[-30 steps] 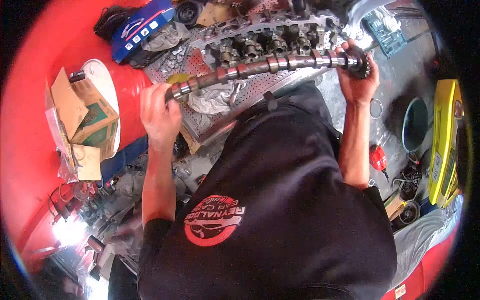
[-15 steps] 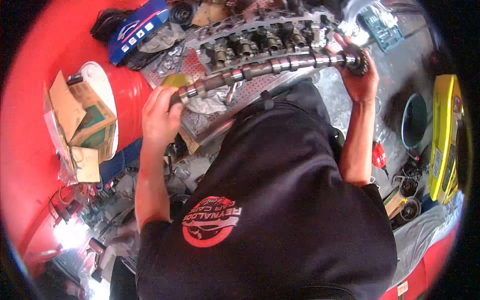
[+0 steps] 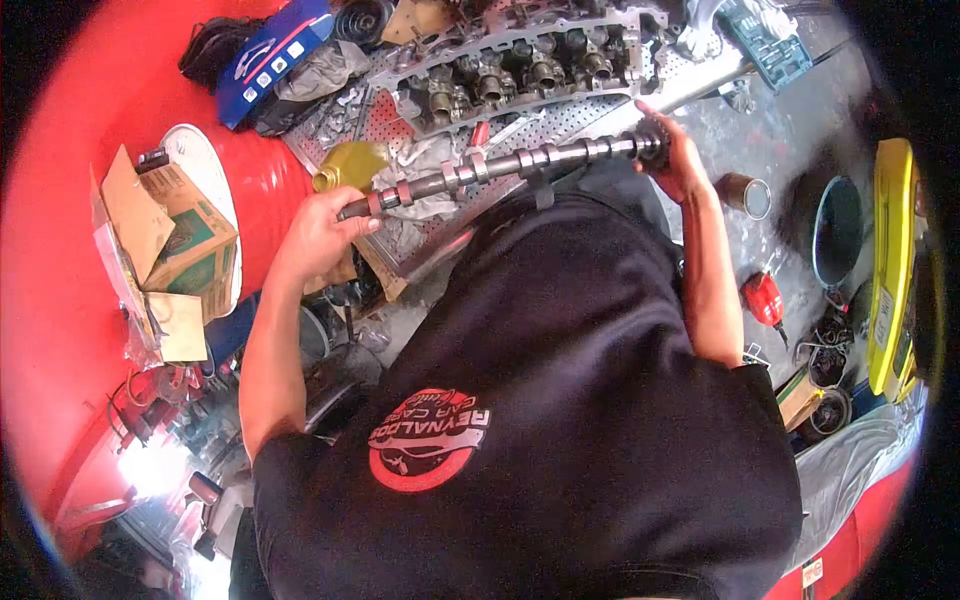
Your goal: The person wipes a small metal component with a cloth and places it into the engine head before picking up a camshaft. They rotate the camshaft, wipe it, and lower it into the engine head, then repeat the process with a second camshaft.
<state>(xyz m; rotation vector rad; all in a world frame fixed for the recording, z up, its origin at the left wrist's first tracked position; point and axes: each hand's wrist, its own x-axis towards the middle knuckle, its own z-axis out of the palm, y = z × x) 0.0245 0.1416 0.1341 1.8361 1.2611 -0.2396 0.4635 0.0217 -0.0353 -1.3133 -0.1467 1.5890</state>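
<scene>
Camshaft [image 3: 520, 162] is held in both of your hands, between your torso and the cylinder head [image 3: 520, 72]. It spans the view crosswise, its left end nearer to you than its right end. Lobes and bright journals show along its length.

Left hand [image 3: 322, 232]: your grip is closed on the plain end of the shaft, with the thumb on the near side and a short stub projecting past the fingers.

Right hand [image 3: 682, 165]: your grip is closed on the opposite end, at the dark toothed gear [image 3: 652, 142]. The hand partly covers the gear, and one finger extends beyond its far side.

The cylinder head lies on the perforated metal tray [image 3: 690, 88], with a row of valve-gear parts exposed. Camshaft and cylinder head are apart in the view. A yellow bottle [image 3: 358, 163] is positioned just beyond your left hand, its open mouth facing left. Crumpled sheeting [image 3: 425, 158] lies beside the bottle, partly hidden behind the shaft.

To the right of your right hand, a can [image 3: 740, 194] is on the floor. A teal tool case [image 3: 768, 48] lies farther out, beyond the right end of the tray.
</scene>
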